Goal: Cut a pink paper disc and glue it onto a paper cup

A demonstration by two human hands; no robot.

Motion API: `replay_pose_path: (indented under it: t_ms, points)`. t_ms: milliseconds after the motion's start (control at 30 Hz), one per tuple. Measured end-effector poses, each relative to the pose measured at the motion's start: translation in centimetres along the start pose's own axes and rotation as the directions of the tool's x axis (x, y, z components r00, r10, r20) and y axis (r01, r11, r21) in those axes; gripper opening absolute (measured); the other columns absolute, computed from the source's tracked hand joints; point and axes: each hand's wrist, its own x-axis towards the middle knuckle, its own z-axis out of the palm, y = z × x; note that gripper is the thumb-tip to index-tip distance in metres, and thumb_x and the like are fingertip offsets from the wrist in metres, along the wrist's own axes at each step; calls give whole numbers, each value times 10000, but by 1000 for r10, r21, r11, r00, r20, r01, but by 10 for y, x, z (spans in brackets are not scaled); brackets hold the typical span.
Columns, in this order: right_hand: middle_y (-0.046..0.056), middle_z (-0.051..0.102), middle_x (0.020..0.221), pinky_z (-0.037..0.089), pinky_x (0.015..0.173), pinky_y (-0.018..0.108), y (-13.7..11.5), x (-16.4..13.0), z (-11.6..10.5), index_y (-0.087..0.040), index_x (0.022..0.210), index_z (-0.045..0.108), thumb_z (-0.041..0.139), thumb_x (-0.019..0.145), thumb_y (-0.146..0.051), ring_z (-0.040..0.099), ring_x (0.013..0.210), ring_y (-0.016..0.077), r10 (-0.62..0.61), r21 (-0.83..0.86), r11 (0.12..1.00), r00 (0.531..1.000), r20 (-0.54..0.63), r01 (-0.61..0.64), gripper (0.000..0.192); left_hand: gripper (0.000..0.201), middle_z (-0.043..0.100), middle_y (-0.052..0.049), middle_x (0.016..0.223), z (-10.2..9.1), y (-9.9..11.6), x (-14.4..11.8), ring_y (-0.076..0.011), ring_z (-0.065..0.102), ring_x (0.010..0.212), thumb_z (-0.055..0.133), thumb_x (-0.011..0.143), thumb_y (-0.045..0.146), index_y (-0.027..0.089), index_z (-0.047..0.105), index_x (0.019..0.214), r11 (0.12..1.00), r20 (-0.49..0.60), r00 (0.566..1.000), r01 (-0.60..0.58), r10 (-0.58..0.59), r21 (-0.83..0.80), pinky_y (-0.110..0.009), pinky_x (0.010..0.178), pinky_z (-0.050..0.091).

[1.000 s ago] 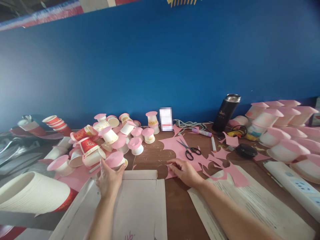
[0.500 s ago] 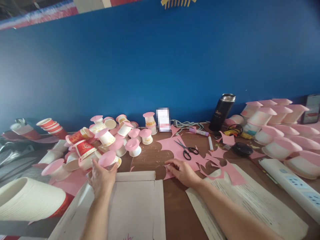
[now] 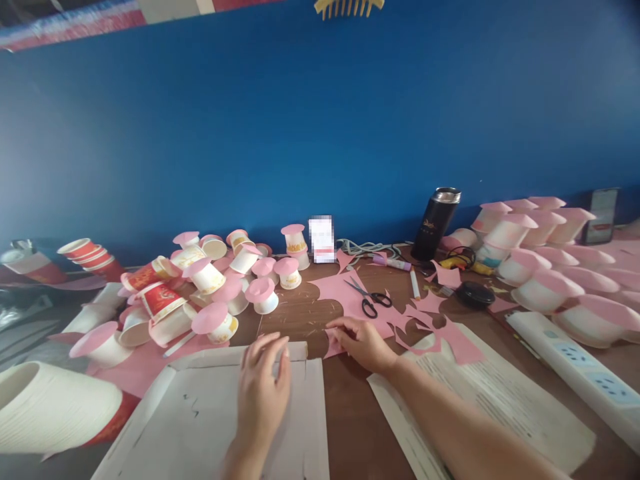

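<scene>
My left hand hovers over the white cardboard sheet, fingers apart and nothing in them. Just up and left of it a paper cup with a pink paper disc lies tilted among several similar cups. A thin white stick rests in front of that cup. My right hand lies low over the table, its index finger stretched out above a small pink paper scrap; I see nothing gripped there. Black-handled scissors lie on cut pink paper beyond this hand.
Red paper cups and a stack of white cups lie on the left. A black flask stands by the blue wall. Disc-topped cups, a power strip and a black mouse-like object are on the right.
My left hand has let go of the disc-topped cup and moved right and nearer, over the cardboard. My right hand stays almost where it was. The view has shifted slightly.
</scene>
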Motion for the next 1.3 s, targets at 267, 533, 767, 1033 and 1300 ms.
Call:
replay_pose_path:
  t_ms: [267, 533, 767, 1033, 1300]
  points:
    - [21, 707, 748, 509, 672, 242, -3, -3, -1, -202, 993, 697, 514, 888, -246, 656, 664, 144, -228, -168, 968, 938, -262, 188, 216, 264, 620, -108, 1103, 72, 45, 63, -246, 557, 1071, 524, 852, 149, 166, 637, 1090, 994, 293, 953, 101, -84, -42, -382, 934, 452]
    - [40, 736, 893, 517, 731, 238, -5, -1, -3, -212, 1001, 703, 513, 884, -201, 684, 783, 153, -304, -203, 945, 918, -255, 257, 224, 381, 575, -65, 1335, 98, 46, 66, -250, 431, 1272, 495, 858, 190, 213, 602, 1223, 997, 527, 847, -31, 62, -66, -412, 1078, 327]
    - [27, 710, 832, 511, 754, 245, -11, -4, -23, -220, 1030, 682, 497, 905, -241, 663, 762, 151, -328, -296, 926, 885, -331, 233, 224, 277, 640, -45, 1245, 104, 44, 62, -217, 503, 1194, 457, 917, 263, 267, 624, 1137, 998, 495, 866, -57, 70, -42, -499, 1110, 246]
    - [99, 646, 1075, 455, 862, 353, 6, 13, -58, -209, 1157, 621, 527, 863, -306, 583, 1007, 255, -164, -655, 703, 833, -528, -277, 324, 227, 661, -12, 1196, 105, 47, 63, -221, 512, 1164, 446, 934, 291, 286, 623, 1076, 998, 460, 886, -50, 61, -37, -541, 1104, 210]
    - [89, 639, 1139, 423, 773, 343, 11, 16, -58, -246, 1192, 591, 511, 870, -330, 597, 1005, 265, 87, -764, 507, 906, -414, -398, 342, 234, 654, -26, 1221, 106, 44, 59, -235, 499, 1167, 477, 921, 283, 277, 627, 1101, 998, 455, 888, -54, 66, -39, -560, 1104, 198]
